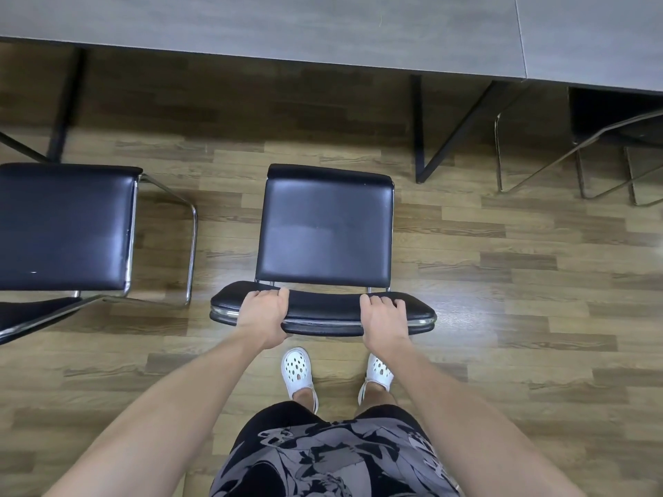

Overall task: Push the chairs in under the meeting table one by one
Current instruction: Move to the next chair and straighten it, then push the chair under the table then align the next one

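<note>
A black padded chair with a chrome frame stands in the middle of the floor, its seat facing the grey meeting table and apart from the table's edge. My left hand grips the left part of the chair's backrest top. My right hand grips the right part of the same backrest. Fingers of both hands curl over its front edge. A second black chair stands to the left, also out from the table.
Black table legs rise between the middle chair and the chrome frame of a chair tucked under the table at the right. Another backrest shows at the left edge. My feet in white clogs stand on wood flooring behind the chair.
</note>
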`<state>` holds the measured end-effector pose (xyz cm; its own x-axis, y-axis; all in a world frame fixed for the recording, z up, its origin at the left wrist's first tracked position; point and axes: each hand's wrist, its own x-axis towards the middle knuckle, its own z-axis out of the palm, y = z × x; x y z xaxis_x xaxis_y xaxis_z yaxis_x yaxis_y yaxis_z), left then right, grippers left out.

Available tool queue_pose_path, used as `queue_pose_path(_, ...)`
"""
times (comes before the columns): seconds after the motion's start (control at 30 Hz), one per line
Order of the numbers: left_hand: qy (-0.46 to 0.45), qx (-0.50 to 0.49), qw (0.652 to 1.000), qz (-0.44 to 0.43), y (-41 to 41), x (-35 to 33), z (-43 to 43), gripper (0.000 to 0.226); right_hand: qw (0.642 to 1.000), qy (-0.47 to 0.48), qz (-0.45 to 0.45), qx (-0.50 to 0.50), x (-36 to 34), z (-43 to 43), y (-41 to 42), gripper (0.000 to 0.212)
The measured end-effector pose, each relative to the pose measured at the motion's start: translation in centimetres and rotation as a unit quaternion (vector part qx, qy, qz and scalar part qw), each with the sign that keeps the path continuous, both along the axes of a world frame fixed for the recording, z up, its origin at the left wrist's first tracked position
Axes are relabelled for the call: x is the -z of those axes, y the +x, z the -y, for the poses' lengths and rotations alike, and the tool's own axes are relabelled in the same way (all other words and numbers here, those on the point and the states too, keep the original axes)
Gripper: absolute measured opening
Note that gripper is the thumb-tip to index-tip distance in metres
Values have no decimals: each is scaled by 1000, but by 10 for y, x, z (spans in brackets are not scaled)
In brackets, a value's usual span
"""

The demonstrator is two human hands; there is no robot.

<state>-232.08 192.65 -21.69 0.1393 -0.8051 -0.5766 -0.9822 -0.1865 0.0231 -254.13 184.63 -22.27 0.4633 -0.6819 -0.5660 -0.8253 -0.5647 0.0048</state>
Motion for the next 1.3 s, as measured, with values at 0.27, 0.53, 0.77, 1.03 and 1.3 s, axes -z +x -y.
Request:
queue_pose_path(0.27, -24, 13, 999, -19, 14, 1, 20, 62, 1000, -26, -7, 12, 1, 18, 12, 42)
queue_pose_path(0.53, 2, 41, 999, -17, 28, 4, 45, 89, 999, -45, 3, 20, 4, 41, 21, 39)
queue_pose_path(0.77, -5, 32, 999, -16, 38, 2, 73, 66, 999, -51, 8, 14, 4, 67, 30, 35)
queue_pose_path(1.03, 8, 31, 999, -5, 45, -4, 108, 71, 999, -41, 12, 11, 4, 100, 41, 37)
queue_pose_path(1.3, 40, 37, 998, 20, 50, -12, 159, 80, 999, -39, 20, 25, -1, 150, 50, 39)
